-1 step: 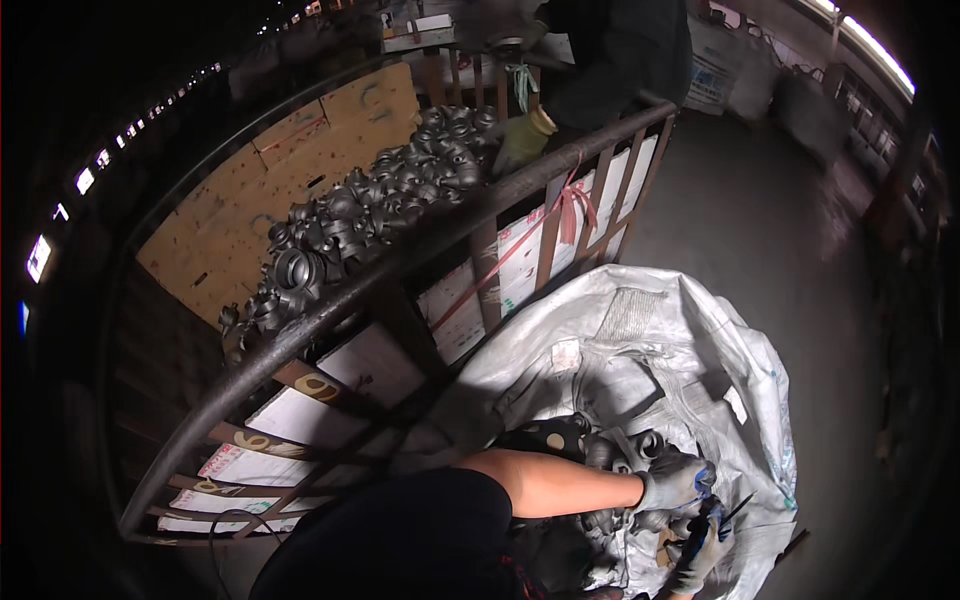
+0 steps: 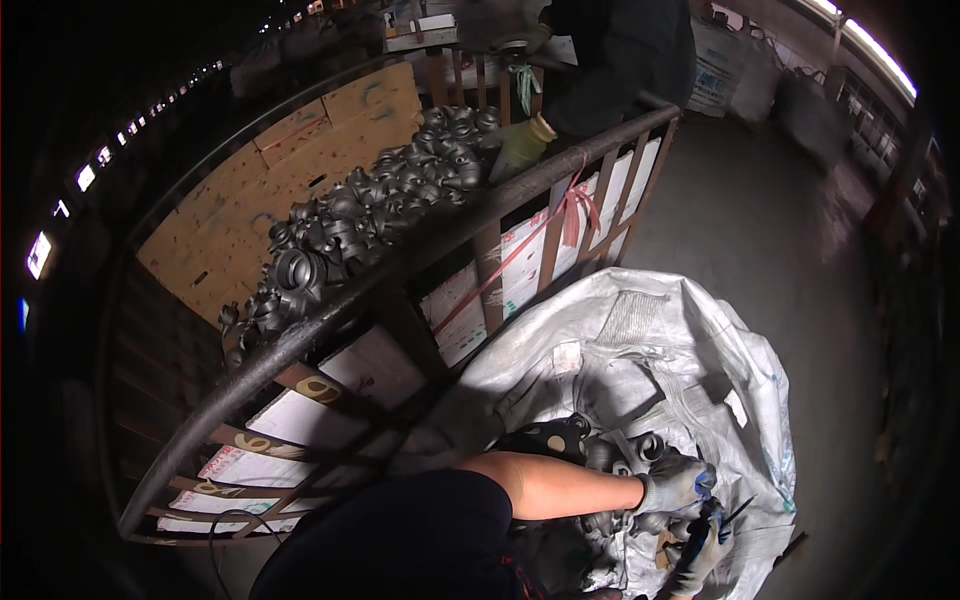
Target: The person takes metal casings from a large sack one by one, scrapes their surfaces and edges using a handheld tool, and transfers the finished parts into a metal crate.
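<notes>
The left hand [image 2: 678, 483], in a pale-grey glove with blue fingertips, curls inward; whether it grips anything, I cannot tell. The right hand [image 2: 712, 548], gloved alike, appears closed around a slender black object [image 2: 739, 510], just beside the left fingertips. Both are over a white woven sack [image 2: 772, 410] containing dark-grey metal fittings [image 2: 651, 446]. The step looks like close two-handed handling; the next move calls for keeping the black tip clear of the left fingers.
</notes>
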`<state>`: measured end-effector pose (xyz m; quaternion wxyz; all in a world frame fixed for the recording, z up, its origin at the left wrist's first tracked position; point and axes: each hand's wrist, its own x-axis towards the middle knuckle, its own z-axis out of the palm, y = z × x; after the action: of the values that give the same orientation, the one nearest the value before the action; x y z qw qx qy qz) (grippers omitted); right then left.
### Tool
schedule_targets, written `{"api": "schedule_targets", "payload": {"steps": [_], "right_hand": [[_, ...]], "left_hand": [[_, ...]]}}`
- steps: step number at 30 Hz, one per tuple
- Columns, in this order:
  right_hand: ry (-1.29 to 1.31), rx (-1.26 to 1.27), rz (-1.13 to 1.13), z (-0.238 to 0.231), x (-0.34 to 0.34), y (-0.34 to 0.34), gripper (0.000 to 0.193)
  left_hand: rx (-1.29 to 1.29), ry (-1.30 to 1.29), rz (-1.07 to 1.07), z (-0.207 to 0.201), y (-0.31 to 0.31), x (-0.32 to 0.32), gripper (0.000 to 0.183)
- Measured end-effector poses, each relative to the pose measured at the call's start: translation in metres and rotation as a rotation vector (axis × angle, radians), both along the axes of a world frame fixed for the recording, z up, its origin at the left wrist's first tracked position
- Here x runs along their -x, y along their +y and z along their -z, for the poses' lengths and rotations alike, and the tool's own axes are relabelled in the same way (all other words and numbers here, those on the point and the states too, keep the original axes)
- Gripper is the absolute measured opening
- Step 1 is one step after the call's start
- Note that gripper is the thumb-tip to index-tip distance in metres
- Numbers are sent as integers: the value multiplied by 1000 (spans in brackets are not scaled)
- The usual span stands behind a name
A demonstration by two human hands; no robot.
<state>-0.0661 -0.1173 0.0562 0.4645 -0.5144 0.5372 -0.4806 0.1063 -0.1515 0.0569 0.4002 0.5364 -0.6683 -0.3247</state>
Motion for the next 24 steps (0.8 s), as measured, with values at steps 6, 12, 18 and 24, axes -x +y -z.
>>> {"api": "schedule_targets", "payload": {"steps": [6, 12, 18, 24], "right_hand": [[123, 64, 65, 15, 16, 2, 27], [409, 273, 103, -52, -40, -7, 29], [958, 596, 54, -79, -58, -18, 29], [838, 785, 68, -65, -76, -28, 24]], "left_hand": [[-40, 416, 59, -32, -5, -23, 26], [-600, 1208, -165, -30, -39, -73, 26], [-541, 1407, 282, -29, -46, -66, 32], [-545, 1381, 17, -49, -40, -83, 16]]}}
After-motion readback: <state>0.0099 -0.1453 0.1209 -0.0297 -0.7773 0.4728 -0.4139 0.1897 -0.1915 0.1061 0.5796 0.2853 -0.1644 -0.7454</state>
